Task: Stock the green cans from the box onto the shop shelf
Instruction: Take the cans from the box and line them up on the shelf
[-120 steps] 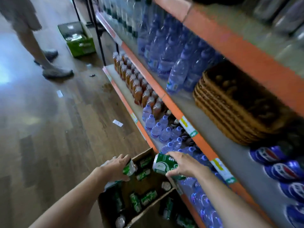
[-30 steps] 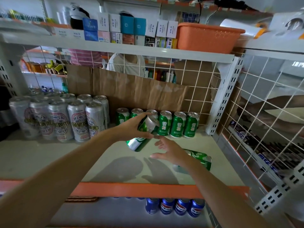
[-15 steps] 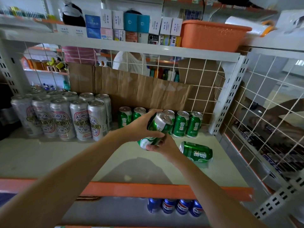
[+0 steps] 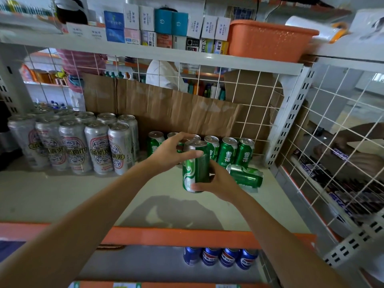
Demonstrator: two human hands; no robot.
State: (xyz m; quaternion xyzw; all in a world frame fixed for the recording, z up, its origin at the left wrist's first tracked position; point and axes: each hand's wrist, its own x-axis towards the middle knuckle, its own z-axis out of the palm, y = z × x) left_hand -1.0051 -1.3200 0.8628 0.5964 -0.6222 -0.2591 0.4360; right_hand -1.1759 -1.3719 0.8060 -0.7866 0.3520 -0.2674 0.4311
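Observation:
A green can [image 4: 195, 169] is held nearly upright above the pale shelf [image 4: 83, 196]. My left hand [image 4: 170, 150] grips its top and my right hand [image 4: 222, 183] holds its bottom. Just right of my right hand, another green can [image 4: 246, 177] lies on its side on the shelf. A row of upright green cans [image 4: 228, 151] stands at the back against brown cardboard, partly hidden by my left hand. The box is out of view.
Tall silver cans [image 4: 83, 146] stand in a block at the back left. A white wire grid [image 4: 332, 154] closes the right side, with a perforated post [image 4: 288, 119]. An orange basket [image 4: 268, 38] and small boxes sit on the shelf above. Blue cans [image 4: 220, 256] stand below.
Four seconds ago both hands were lifting cans from the box on the floor. The can in my hands has turned from tilted to nearly upright. The other can still lies on the shelf.

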